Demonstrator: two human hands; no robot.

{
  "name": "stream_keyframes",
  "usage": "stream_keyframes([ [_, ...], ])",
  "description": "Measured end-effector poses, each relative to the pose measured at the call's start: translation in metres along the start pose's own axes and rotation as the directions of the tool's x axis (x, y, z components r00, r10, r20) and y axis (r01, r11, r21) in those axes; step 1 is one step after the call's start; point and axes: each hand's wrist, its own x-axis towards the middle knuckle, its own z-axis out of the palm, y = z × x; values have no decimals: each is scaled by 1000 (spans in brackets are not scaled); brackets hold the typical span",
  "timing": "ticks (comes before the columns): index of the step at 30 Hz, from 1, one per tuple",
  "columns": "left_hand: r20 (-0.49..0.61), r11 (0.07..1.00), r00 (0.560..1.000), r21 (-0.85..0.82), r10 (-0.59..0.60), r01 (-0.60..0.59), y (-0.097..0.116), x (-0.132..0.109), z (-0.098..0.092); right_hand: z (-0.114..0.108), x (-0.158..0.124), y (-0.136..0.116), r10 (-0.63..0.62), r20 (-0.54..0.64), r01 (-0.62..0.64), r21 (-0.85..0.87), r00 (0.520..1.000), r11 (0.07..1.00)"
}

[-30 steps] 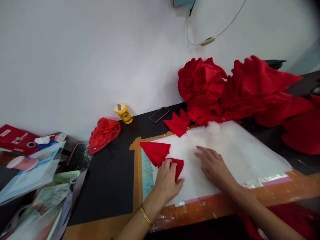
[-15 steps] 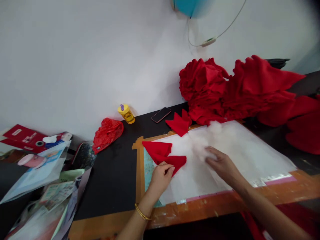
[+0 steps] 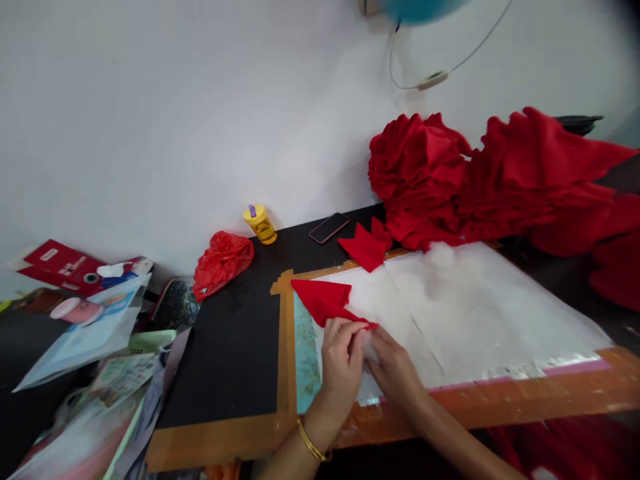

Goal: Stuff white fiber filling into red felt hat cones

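My left hand [image 3: 341, 360] is curled round the near end of a small red felt piece [image 3: 324, 300] lying on the white sheet [image 3: 470, 307]. My right hand [image 3: 395, 367] is closed against it from the right, with a bit of white stuffing between the fingers, pressed at the felt's opening. A tuft of white stuffing [image 3: 440, 253] lies farther back on the sheet. Another small red felt piece [image 3: 367, 247] lies at the sheet's far edge.
A big pile of red fabric [image 3: 480, 180] fills the back right. A phone [image 3: 329, 228], a yellow bottle [image 3: 260, 224] and a red plastic bag [image 3: 223, 261] lie by the wall. Papers and packets [image 3: 90, 333] clutter the left. The black table [image 3: 235, 353] has tape borders.
My right hand went back to the white stuffing, then came forward to meet my left hand at the red felt piece. The view shifted slightly left.
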Motion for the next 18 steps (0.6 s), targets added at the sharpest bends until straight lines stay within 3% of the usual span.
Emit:
stream_keyframes([
  [2, 36, 982, 984, 74, 174, -176, 0, -5, -1, -5, 7, -8, 148, 104, -164, 170, 983, 972],
  [5, 84, 931, 937, 111, 339, -347, -2, -14, -4, -11, 15, -21, 383, 257, -461, 518, 887, 721],
  [7, 85, 941, 942, 75, 324, -330, -3, -18, -7, -12, 15, -26, 465, 269, -520, 630, 843, 577],
  [9, 58, 970, 969, 8, 241, -242, -2, -20, -9, -9, 12, -27, 494, 252, -522, 656, 832, 545],
  [11, 41, 988, 988, -46, 148, -146, 1, -18, -11, -5, 6, -26, 456, 196, -476, 588, 868, 654],
  [14, 92, 993, 989, 3, 114, -115, 11, -8, -15, 5, -1, -20, 195, 87, -210, 224, 977, 952],
  [16, 194, 963, 964, 164, 183, -215, 19, 0, -15, 11, -5, -13, 39, 129, -42, 21, 991, 999],
  [18, 324, 877, 909, 313, 261, -364, 26, 7, -15, 14, -8, -8, 0, 184, 3, -15, 983, 1000],
])
